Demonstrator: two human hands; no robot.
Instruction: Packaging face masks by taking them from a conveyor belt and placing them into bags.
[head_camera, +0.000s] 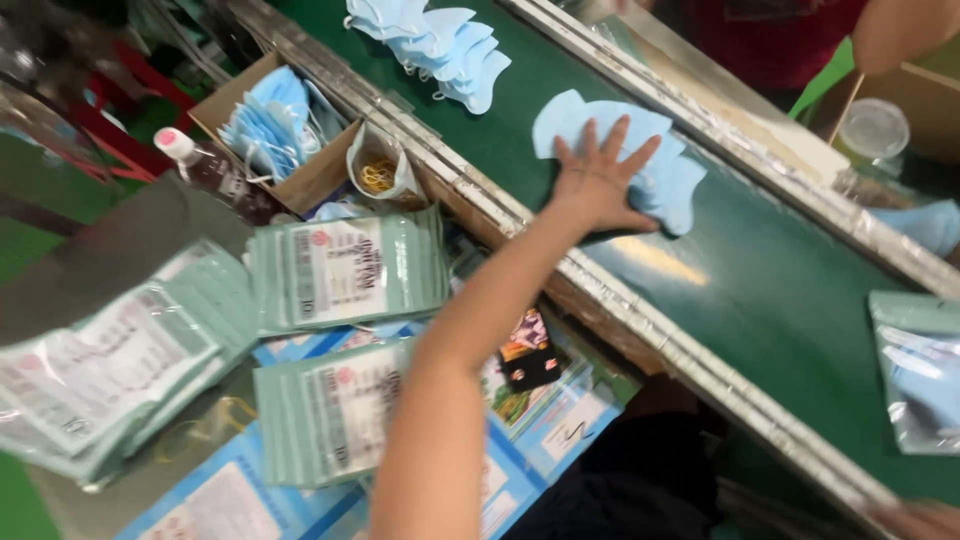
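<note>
My left hand (598, 185) lies flat with fingers spread on a small stack of light blue face masks (672, 185) on the green conveyor belt (780, 290). The arm reaches across the belt's metal side rail (620, 300). Only a sliver of my right hand (925, 520) shows at the bottom right corner, so its fingers are hidden. A clear pouch with blue masks inside (918, 370) lies on the belt just above it. A second fanned pile of blue masks (445, 45) sits further up the belt.
Stacks of green-and-white pouches (345, 270) (325, 415) (95, 370) lie left of the rail. A cardboard box of blue masks (275, 125), a pink-capped bottle (205, 170) and a bag of rubber bands (378, 172) stand behind them. Another person in red (780, 35) stands across the belt.
</note>
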